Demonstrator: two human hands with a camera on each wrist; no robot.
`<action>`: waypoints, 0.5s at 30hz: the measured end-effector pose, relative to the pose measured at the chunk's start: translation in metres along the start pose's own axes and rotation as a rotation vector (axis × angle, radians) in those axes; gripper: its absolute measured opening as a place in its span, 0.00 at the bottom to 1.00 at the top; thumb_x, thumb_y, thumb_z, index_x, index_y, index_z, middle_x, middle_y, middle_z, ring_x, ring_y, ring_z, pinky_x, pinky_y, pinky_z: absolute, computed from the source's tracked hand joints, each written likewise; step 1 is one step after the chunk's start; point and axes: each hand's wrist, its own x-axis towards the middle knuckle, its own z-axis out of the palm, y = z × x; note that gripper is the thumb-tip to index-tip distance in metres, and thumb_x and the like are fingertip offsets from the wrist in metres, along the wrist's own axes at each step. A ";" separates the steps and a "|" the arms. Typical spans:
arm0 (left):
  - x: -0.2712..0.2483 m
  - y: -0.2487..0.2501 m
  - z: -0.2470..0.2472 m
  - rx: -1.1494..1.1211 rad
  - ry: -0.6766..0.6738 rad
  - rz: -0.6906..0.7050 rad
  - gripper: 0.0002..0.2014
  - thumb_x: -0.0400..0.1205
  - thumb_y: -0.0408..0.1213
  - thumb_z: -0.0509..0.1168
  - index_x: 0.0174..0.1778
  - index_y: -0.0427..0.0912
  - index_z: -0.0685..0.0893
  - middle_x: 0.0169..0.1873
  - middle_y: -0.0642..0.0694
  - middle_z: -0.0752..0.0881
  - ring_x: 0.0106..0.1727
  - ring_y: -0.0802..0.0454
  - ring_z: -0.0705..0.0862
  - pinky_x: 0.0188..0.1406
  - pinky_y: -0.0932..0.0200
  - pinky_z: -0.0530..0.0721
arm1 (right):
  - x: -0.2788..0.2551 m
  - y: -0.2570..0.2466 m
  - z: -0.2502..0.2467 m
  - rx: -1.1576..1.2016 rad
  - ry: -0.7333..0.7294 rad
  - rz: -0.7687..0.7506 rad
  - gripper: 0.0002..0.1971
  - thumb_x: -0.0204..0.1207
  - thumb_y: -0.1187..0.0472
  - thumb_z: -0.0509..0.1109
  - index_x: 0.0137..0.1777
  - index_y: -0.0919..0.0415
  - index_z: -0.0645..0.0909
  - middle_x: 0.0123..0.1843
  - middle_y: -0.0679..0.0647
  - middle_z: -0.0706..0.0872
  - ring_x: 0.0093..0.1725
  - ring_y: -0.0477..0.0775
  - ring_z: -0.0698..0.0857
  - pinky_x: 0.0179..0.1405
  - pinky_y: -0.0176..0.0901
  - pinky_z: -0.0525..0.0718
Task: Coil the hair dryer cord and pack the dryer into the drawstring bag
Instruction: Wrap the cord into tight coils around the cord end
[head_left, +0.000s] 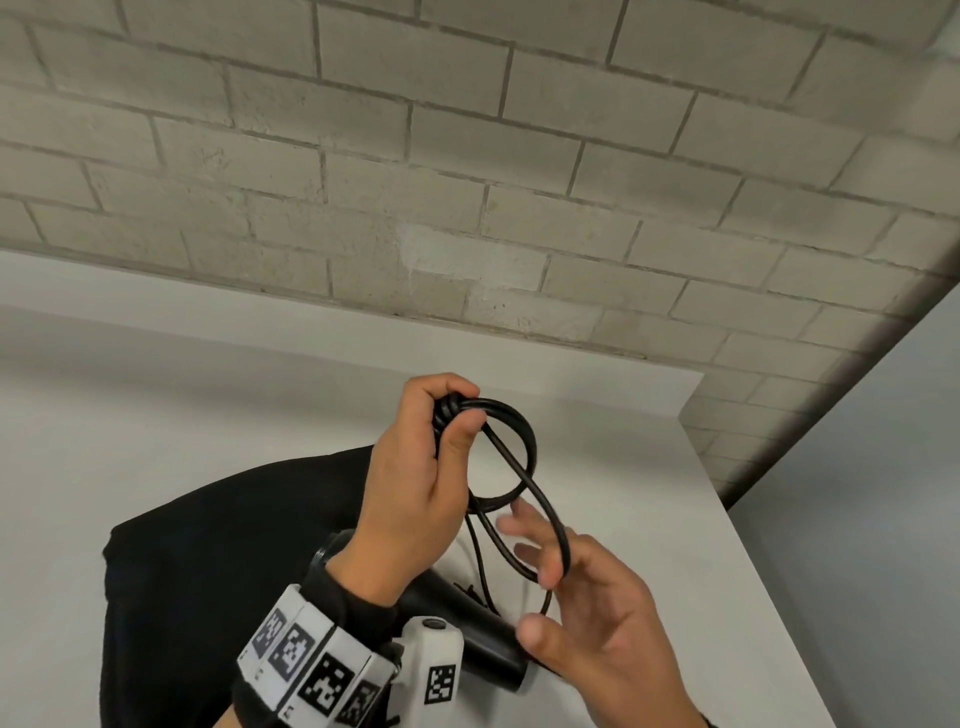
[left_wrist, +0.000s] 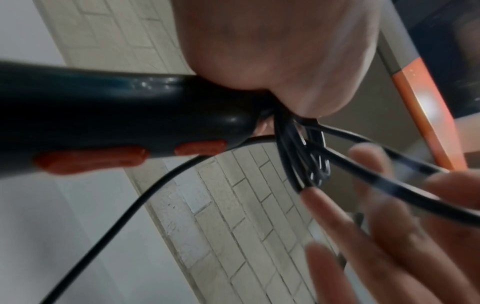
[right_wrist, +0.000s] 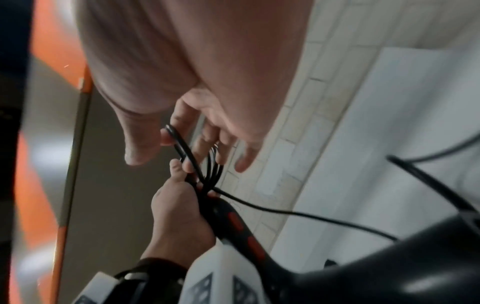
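Observation:
My left hand (head_left: 457, 415) is raised above the table and grips a bundle of loops of the black hair dryer cord (head_left: 511, 452) together with the end of the dryer's handle (left_wrist: 103, 115), which has red buttons. The black dryer body (head_left: 467, 623) hangs below my left wrist. My right hand (head_left: 540, 587) is just to the right and lower, fingers spread and fairly straight, with one loose loop of cord (right_wrist: 182, 148) lying over them and the thumb held apart. The black drawstring bag (head_left: 208, 545) lies flat on the table under my left forearm.
The white table (head_left: 649, 467) ends at a grey brick wall (head_left: 467, 182) behind and has its right edge close to my right hand. A slack length of cord (right_wrist: 311, 216) trails from the handle toward the tabletop. An orange and grey panel (left_wrist: 428, 123) shows beside the table.

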 end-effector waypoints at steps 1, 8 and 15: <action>0.001 0.000 0.000 -0.005 -0.013 -0.004 0.10 0.85 0.47 0.56 0.59 0.48 0.74 0.41 0.53 0.81 0.31 0.54 0.78 0.29 0.63 0.77 | -0.003 0.004 0.001 0.067 0.011 -0.004 0.14 0.68 0.53 0.81 0.45 0.53 0.79 0.61 0.62 0.88 0.77 0.59 0.73 0.78 0.56 0.69; 0.010 -0.008 -0.007 0.002 -0.004 -0.047 0.08 0.86 0.41 0.61 0.60 0.46 0.74 0.42 0.56 0.81 0.40 0.57 0.81 0.37 0.70 0.78 | -0.023 0.003 -0.016 0.330 -0.029 0.193 0.22 0.64 0.56 0.85 0.53 0.67 0.84 0.24 0.50 0.78 0.22 0.51 0.82 0.25 0.40 0.77; 0.018 -0.014 -0.015 0.011 0.039 -0.047 0.07 0.86 0.35 0.60 0.59 0.43 0.74 0.43 0.57 0.80 0.43 0.65 0.80 0.43 0.75 0.77 | -0.038 0.036 -0.052 0.386 0.023 -0.120 0.09 0.81 0.78 0.57 0.47 0.79 0.78 0.51 0.80 0.84 0.45 0.68 0.83 0.53 0.57 0.82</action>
